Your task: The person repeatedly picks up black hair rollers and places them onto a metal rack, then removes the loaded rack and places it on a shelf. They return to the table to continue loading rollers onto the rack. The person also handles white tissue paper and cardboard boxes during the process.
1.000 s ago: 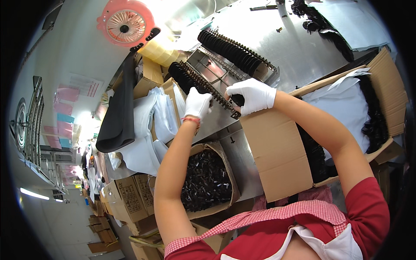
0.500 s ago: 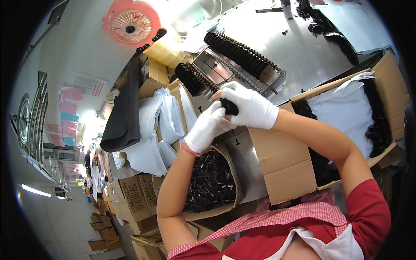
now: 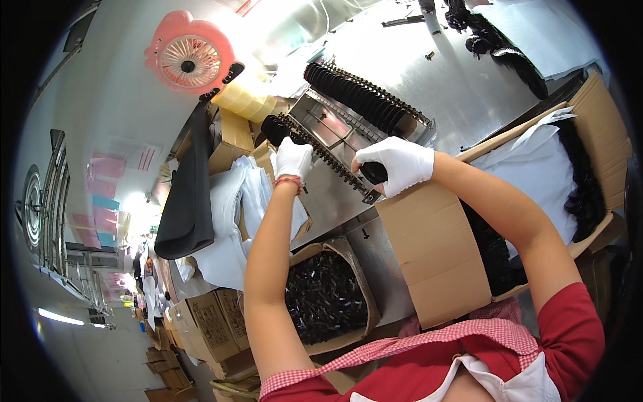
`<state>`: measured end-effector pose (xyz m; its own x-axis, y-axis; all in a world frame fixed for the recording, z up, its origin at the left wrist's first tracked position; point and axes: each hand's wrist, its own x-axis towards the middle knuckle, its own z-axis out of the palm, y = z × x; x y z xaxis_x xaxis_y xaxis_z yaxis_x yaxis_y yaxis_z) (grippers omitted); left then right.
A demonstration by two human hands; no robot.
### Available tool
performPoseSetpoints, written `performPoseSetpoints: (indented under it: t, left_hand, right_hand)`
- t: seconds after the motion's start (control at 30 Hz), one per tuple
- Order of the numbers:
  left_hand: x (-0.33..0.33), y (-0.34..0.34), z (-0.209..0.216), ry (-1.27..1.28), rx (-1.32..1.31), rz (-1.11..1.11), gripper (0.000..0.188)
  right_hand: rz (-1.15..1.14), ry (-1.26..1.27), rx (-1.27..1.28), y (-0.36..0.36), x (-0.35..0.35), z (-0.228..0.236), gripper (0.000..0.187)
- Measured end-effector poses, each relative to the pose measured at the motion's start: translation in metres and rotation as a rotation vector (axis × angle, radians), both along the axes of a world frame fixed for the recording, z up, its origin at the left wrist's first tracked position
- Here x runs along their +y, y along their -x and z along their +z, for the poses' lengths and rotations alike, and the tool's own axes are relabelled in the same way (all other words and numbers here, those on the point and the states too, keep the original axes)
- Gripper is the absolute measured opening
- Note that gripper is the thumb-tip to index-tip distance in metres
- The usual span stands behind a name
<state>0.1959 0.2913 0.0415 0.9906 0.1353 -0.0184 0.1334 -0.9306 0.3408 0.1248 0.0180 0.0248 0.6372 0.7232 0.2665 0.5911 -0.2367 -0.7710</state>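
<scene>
A metal rack (image 3: 329, 119) stands on the bench before me, with two toothed rails along its sides. Many thin black rounded pieces (image 3: 362, 100) hang in a row on the far rail. A shorter bunch of black pieces (image 3: 273, 128) sits at the left end of the near rail. Against that near rail, beside the bunch, my gloved left hand (image 3: 293, 159) is closed; its fingertips are hidden. My gloved right hand (image 3: 400, 164) curls around a small dark bundle of black pieces (image 3: 374, 172), just off the rail's right end.
Below my left hand is a carton (image 3: 370, 315) full of small black parts. An open carton (image 3: 429, 251) with white sheets and black fluffy material stands at right. White sheets (image 3: 224, 221), a black roll (image 3: 187, 194) and a pink fan (image 3: 191, 57) are at left.
My hands were together around the black bundle and have parted. My left hand has moved left to the near rail; my right hand keeps the bundle, slightly lower and to the right.
</scene>
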Motion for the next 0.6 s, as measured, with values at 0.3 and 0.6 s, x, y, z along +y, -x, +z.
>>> performPoseSetpoints:
  t: [0.3,0.6]
  left_hand:
    - [-0.017,0.061,0.029,-0.029,-0.095,0.028,0.029]
    - [0.006,0.081,0.047,0.680,0.100,-0.399,0.022]
  right_hand:
    - [-0.442,-0.421,0.016,0.010,0.033,-0.002,0.066]
    - [-0.354,-0.297,-0.137,0.016,0.034,0.019,0.045]
